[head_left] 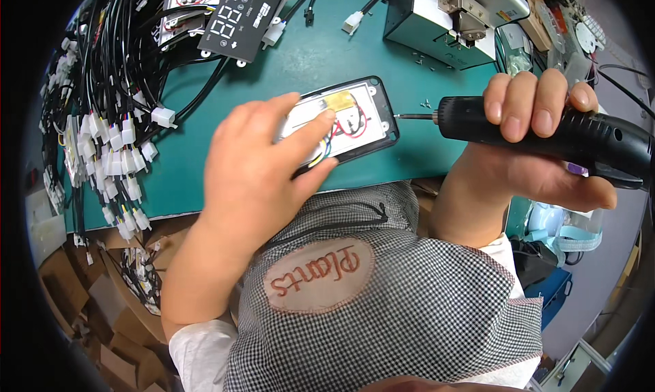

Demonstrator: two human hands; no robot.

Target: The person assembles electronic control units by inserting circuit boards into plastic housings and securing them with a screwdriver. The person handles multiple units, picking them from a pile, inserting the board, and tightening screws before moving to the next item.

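Observation:
A black-rimmed electronic housing (pixel 386 92) lies tilted on the green table, its white inner side up, with coloured wires and a yellow-wrapped component (pixel 344 100). My left hand (pixel 256 146) grips its left part, thumb at the near edge and fingers across the top. My right hand (pixel 539 129) is wrapped round a black electric screwdriver (pixel 471 119), held level. Its thin bit (pixel 416 116) points left, the tip at the housing's right end; whether it touches a screw there I cannot tell. Several small loose screws (pixel 426 104) lie beyond the bit.
Many black cables with white connectors (pixel 116 160) hang over the table's left side. A black display panel (pixel 239 20) lies at the back among cables. A white-and-black metal machine (pixel 443 27) stands at the back right, with loose screws before it. Cardboard boxes (pixel 123 351) sit below left.

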